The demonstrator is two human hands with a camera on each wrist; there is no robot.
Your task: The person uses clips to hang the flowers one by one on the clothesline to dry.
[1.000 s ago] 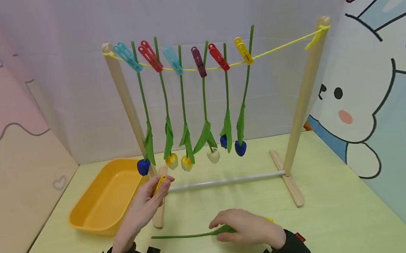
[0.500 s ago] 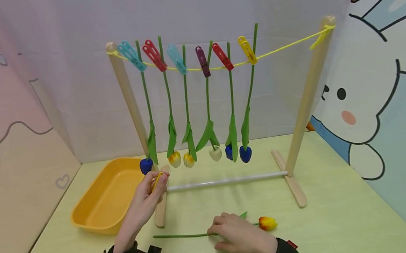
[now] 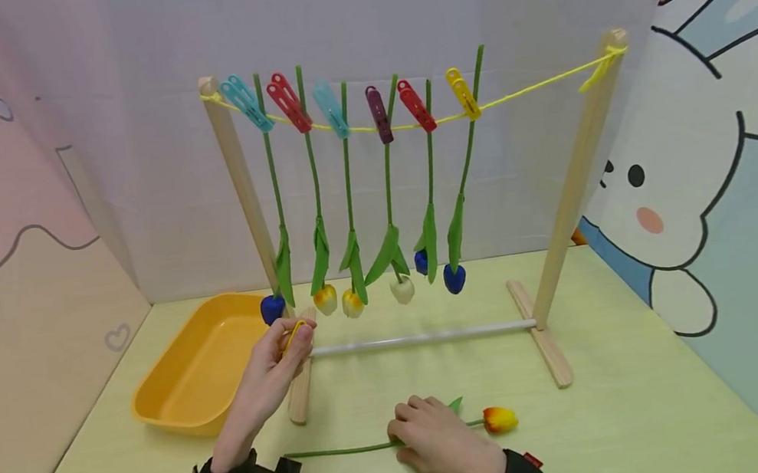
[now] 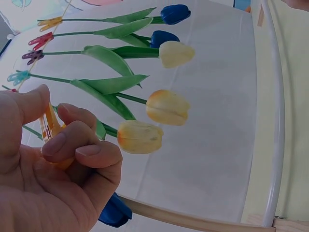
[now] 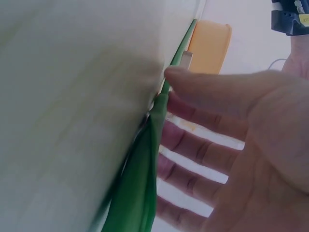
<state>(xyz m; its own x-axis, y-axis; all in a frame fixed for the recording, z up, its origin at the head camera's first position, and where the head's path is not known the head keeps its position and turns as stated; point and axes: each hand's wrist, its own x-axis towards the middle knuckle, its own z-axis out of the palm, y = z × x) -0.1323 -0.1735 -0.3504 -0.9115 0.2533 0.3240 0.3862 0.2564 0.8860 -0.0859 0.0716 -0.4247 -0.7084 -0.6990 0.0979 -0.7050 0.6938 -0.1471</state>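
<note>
My left hand (image 3: 266, 383) pinches a yellow clothespin (image 4: 49, 124) between thumb and fingers, beside the rack's left post and close to a hanging blue tulip (image 3: 272, 308). Over the table's front part my right hand (image 3: 438, 444) has thumb and fingertips round the stem of a red-and-yellow tulip (image 3: 501, 419). That tulip lies sideways, bloom to the right; the hand covers its middle. In the right wrist view the thumb and fingers meet at its stem just beyond a green leaf (image 5: 137, 179). Several tulips hang bloom-down from a yellow string (image 3: 533, 87), each under a clothespin.
The string runs between two wooden posts (image 3: 572, 201), joined low down by a white rod (image 3: 424, 336). A yellow basin (image 3: 160, 398) stands on the table left of the rack. Wooden feet (image 3: 552, 353) reach forward on both sides.
My right hand has come down onto the lying tulip and taken its stem, whose left end has since shifted slightly toward me. The left hand keeps the clothespin almost in place.
</note>
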